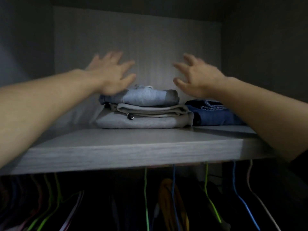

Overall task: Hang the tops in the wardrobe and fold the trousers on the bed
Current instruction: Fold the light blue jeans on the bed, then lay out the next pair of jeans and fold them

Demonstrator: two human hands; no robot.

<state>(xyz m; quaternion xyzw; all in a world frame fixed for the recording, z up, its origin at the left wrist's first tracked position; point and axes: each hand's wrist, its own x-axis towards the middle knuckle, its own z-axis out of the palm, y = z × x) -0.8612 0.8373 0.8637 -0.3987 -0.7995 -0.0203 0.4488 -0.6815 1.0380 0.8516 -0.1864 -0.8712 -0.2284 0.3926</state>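
Note:
A stack of folded trousers sits on the grey wardrobe shelf (116,150): blue-grey ones (143,97) on top, a beige pair (150,110) under them, light grey ones (141,122) at the bottom. Folded dark blue jeans (215,115) lie just right of the stack. My left hand (110,75) hovers over the stack's left end, fingers spread, its heel at the top garment. My right hand (198,77) is raised above the gap between stack and jeans, fingers apart, holding nothing. Both hands are blurred.
Below the shelf, dark tops hang on green (146,205), blue (240,197) and pale hangers (260,202); a yellow garment (170,202) shows in the middle. The wardrobe's back panel (150,39) and dark side walls enclose the shelf.

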